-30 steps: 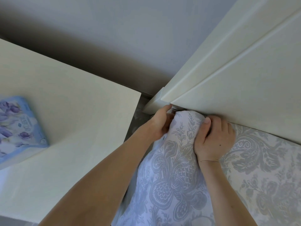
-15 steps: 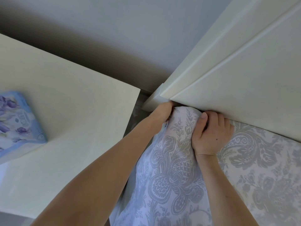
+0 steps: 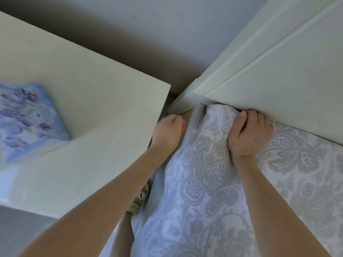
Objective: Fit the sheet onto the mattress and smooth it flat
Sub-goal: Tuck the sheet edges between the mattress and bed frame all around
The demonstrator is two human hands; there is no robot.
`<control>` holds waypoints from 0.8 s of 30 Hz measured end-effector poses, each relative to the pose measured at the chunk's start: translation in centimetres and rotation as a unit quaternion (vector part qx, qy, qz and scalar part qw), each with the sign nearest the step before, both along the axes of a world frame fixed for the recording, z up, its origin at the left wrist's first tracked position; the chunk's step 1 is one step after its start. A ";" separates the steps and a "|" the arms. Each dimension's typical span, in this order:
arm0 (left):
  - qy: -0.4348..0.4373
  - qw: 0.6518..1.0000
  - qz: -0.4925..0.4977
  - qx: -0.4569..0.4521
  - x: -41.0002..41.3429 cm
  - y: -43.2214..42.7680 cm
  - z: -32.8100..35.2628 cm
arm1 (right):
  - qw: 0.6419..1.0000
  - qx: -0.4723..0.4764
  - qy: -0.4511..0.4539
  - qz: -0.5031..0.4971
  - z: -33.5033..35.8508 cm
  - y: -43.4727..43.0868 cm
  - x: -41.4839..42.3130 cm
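**Right grip (image 3: pixel 248 135) bunches the sheet (image 3: pixel 204 173) at the bed's corner; left grip (image 3: pixel 169 130) is off the cloth.**
The right grip is curled tight on a fold of sheet, thumb up, knuckles against the headboard (image 3: pixel 278 80). The sheet's corner caps the mattress (image 3: pixel 306 164) corner just at 10 o'clock of that grip, and its length trails toward 7 o'clock. The left grip is a fist with nothing visible in it, apart at 9 o'clock between bed and bench (image 3: pixel 92 117). The right is nearer, so the downward tuck likely falls to it.
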State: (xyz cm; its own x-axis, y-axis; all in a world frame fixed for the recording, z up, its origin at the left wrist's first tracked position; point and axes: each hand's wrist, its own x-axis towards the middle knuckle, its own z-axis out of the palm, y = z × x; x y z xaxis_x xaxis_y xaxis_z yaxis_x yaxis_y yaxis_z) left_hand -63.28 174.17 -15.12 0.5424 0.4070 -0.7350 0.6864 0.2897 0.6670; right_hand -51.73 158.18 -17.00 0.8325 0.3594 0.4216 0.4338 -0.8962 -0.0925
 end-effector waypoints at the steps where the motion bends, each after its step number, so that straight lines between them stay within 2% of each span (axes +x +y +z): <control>1: 0.005 1.000 0.002 -0.012 -1.8 -0.8 0.2 | 1.000 -0.004 0.005 0.001 0.1 0.0 0.0; 5: 0.033 0.994 0.003 -0.108 -6.7 -4.6 -0.4 | 0.999 -0.021 0.027 0.028 2.6 0.5 -0.9; 6: 0.040 0.990 0.001 -0.134 -7.5 -5.5 -0.6 | 0.997 -0.023 0.022 0.068 3.7 0.8 -1.6; 8: 0.038 0.984 0.009 -0.171 -8.5 -6.8 -0.8 | 0.976 -0.028 0.030 0.213 5.9 1.9 -3.3; 11: 0.025 0.979 0.024 -0.201 -8.8 -7.2 -0.9 | 0.890 -0.101 0.121 0.429 7.2 4.0 -5.2; 13: 0.028 0.980 0.015 -0.194 -8.4 -7.0 -1.1 | 0.831 -0.211 0.186 0.480 6.3 4.8 -5.2; 15: 0.021 0.978 0.031 -0.206 -8.0 -7.1 -1.3 | 0.774 -0.344 0.228 0.481 5.6 5.6 -4.6; 18: 0.031 0.973 0.037 -0.227 -7.9 -7.3 -1.5 | 0.658 -0.556 0.237 0.449 5.6 7.7 -4.3; 20: 0.048 0.971 0.033 -0.230 -8.1 -7.2 -1.6 | 0.602 -0.613 0.258 0.442 5.5 9.2 -4.5; 22: 0.051 0.966 0.040 -0.249 -8.1 -6.9 -1.6 | 0.573 -0.642 0.323 0.394 5.2 10.8 -4.9; 24: 0.056 0.972 0.027 -0.227 -8.2 -6.6 -1.6 | 0.568 -0.650 0.358 0.355 4.7 11.5 -4.9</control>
State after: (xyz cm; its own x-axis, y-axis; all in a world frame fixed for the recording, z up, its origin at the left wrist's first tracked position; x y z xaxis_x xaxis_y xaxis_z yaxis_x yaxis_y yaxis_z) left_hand -71.45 167.58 -16.74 0.4358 0.0515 -0.8986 0.7231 0.5744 0.3837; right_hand -56.67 169.67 -12.29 0.0742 0.3325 -0.9402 0.9972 -0.0307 0.0679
